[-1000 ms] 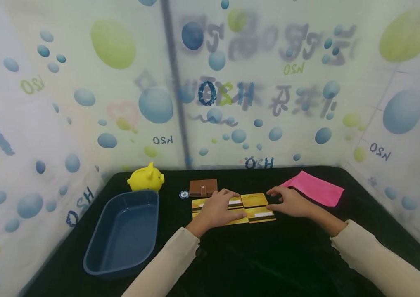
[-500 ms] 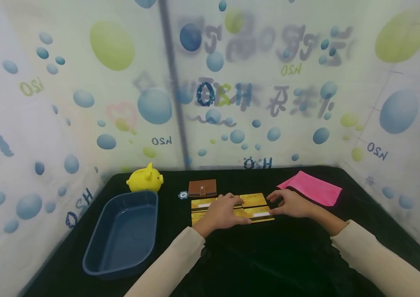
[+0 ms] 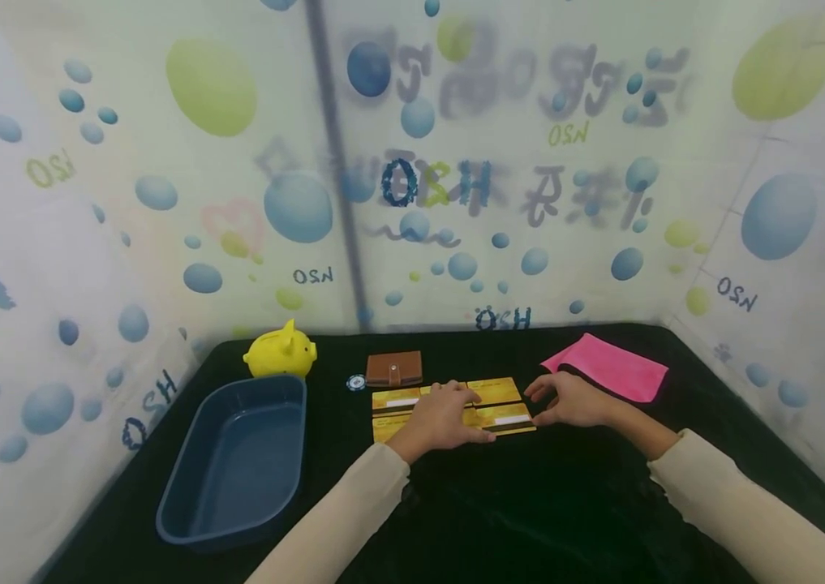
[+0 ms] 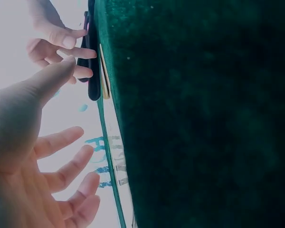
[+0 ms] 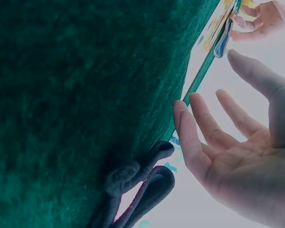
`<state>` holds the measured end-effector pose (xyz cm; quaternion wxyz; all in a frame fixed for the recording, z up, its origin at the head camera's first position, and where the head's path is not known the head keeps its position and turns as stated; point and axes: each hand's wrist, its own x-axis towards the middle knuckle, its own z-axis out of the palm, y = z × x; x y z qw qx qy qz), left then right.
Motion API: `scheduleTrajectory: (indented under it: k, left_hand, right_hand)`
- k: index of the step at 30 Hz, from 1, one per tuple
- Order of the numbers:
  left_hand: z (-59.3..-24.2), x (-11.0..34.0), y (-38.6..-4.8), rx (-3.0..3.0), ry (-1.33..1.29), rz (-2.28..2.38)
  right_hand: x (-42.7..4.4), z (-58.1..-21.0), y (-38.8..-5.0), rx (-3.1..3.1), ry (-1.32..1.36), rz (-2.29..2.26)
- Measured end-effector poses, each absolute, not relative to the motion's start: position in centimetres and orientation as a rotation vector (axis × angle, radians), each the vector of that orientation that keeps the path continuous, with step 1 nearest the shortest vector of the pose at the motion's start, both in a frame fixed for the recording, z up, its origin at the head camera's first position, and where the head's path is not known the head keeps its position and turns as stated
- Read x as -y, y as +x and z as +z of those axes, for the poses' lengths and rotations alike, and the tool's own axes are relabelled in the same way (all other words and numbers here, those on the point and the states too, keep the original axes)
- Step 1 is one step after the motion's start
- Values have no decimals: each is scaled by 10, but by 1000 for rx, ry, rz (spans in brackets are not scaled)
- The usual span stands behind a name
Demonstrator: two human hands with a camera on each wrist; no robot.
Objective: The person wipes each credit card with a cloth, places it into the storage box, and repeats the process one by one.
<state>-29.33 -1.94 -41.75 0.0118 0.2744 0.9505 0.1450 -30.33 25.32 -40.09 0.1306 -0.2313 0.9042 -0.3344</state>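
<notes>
Several gold cards (image 3: pixel 494 391) lie flat on the dark cloth in two neat rows, their edges nearly meeting. My left hand (image 3: pixel 441 418) hovers over the left and middle part of the rows, covering some of the cards. Its fingers are loosely spread with nothing in them, as the left wrist view shows of that hand (image 4: pixel 47 142). At the right end of the rows is my right hand (image 3: pixel 574 401), thumb and fingertips close to the lower right card. Whether they touch it cannot be told. No object sits in its relaxed fingers (image 5: pixel 202 121).
A brown wallet (image 3: pixel 393 369) and a small round chip (image 3: pixel 357 382) lie behind the cards. To the left stand a blue tray (image 3: pixel 233 462) and a yellow piggy bank (image 3: pixel 281 353). A pink cloth (image 3: pixel 612 369) lies at the back right. Patterned curtains surround the table.
My left hand has shifted slightly right and toward me over the cards. The right hand's thumb has moved a little, staying by the right card edge. The cards look unmoved.
</notes>
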Motion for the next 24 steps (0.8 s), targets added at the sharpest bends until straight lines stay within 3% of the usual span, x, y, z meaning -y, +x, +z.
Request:
scheduleTrajectory:
  k: [24]
  left_hand:
    - [-428,9,-311,-2930,839,310]
  right_hand:
    - [-271,-400,-304,-2664,-665,-1045]
